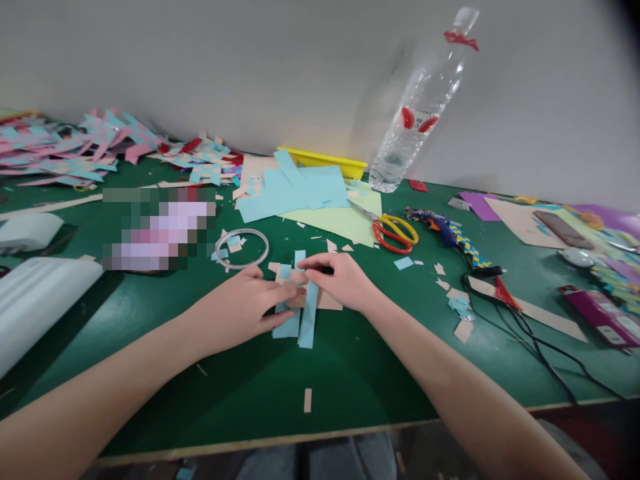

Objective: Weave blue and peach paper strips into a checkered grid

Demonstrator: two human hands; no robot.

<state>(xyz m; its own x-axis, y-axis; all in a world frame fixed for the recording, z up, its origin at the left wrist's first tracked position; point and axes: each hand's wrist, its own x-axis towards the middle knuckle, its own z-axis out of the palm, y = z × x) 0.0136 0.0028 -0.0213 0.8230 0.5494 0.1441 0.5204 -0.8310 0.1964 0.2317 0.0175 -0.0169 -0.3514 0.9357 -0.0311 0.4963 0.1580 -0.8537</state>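
A small weave of blue and peach paper strips [286, 327] lies flat on the green table. My left hand [245, 300] reaches over it from the left, its fingers apart and resting on the strips. From the right, my right hand [340, 277] has thumb and forefinger pinched at the upper end of a blue paper strip [309, 320], which runs down toward me along the weave. Peach strip ends stick out beneath the right hand. Fingers cover part of the crossings.
Scissors [393, 233], blue paper sheets [305, 190] and a leaning plastic bottle [415, 113] stand beyond my hands. A clear ring [243, 248] lies left. Cut strips [75, 150] are heaped at far left. Cables [530, 327] and a purple case [597, 317] lie right.
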